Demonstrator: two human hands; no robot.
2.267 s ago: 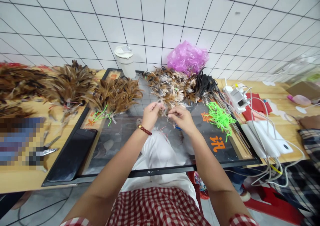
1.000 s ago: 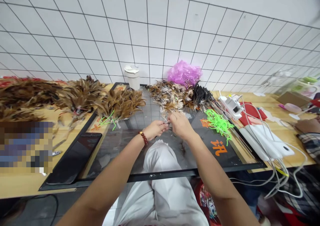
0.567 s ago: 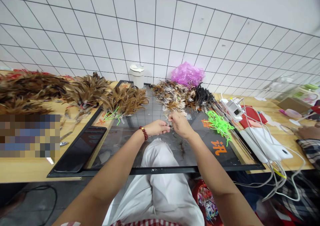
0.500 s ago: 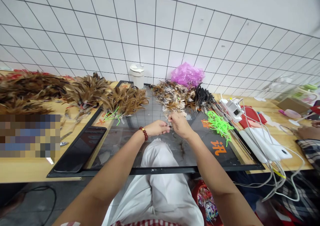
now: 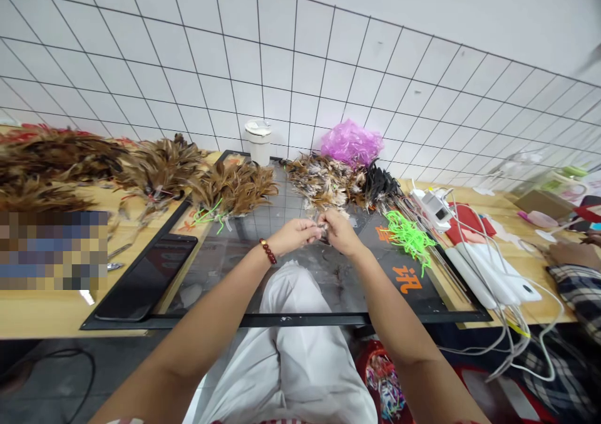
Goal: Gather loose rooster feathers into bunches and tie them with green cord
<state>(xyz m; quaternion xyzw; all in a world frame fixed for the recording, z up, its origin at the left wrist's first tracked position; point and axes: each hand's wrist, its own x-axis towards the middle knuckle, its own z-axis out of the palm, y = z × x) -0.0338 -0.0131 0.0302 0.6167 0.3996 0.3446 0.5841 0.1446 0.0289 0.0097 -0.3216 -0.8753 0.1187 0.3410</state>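
Note:
My left hand (image 5: 295,236) and my right hand (image 5: 341,233) meet over the glass panel with a black frame (image 5: 310,319), fingertips pinched together. Between them shows a bit of something small and greyish, too small to name. Just beyond my hands lies a heap of mixed pale and brown feathers (image 5: 322,183), with black feathers (image 5: 381,187) at its right end. Brown feathers (image 5: 235,189) form another pile to the left, bright green ties (image 5: 213,214) at its front edge. A tangle of green strings (image 5: 408,233) rests right of my right hand.
A white lidded cup (image 5: 259,142) and a pink plastic bag (image 5: 352,142) stand at the back by the wire grid. On the left lies a black phone (image 5: 148,277). White cables and a power strip (image 5: 432,210) occupy the right, near another person's hand (image 5: 575,255).
Both hands stay pinched close together, and their fingers have shifted slightly, showing a little more of the greyish bit. The camera view has tilted a little.

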